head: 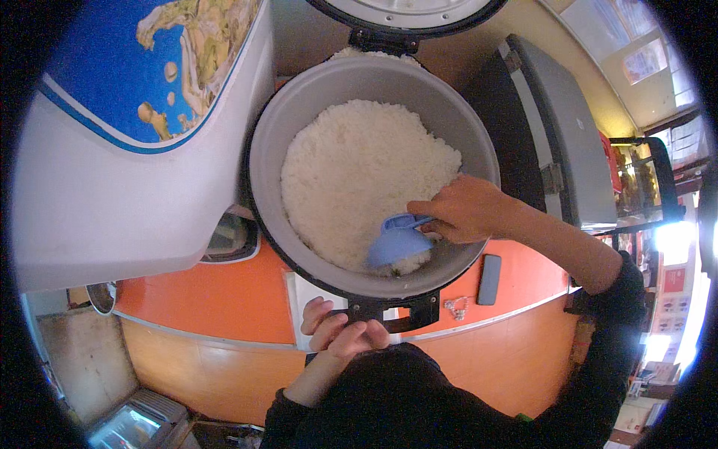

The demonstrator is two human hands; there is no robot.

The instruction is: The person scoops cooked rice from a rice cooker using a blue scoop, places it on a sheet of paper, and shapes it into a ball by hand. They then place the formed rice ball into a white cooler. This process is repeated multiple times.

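Observation:
White rice point(359, 163) fills the bottom of a large, round rice cooker pot point(269, 146), whose lid point(409, 11) stands raised at the top of the view. My right hand point(468, 209) reaches over the pot's right side and grips the handle of a blue plastic scoop point(397, 244). The scoop lies against the rice near the front wall. My left hand point(345, 331) is at the pot's black front handle point(415, 315), fingers partly curled; whether it grips the handle is not plain.
The orange counter point(213, 303) bears a phone point(489, 279) and a beaded bracelet point(458, 307) to the right. A large white appliance point(134, 207) with a blue panel stands close at left. A grey lidded container point(566, 129) stands at right.

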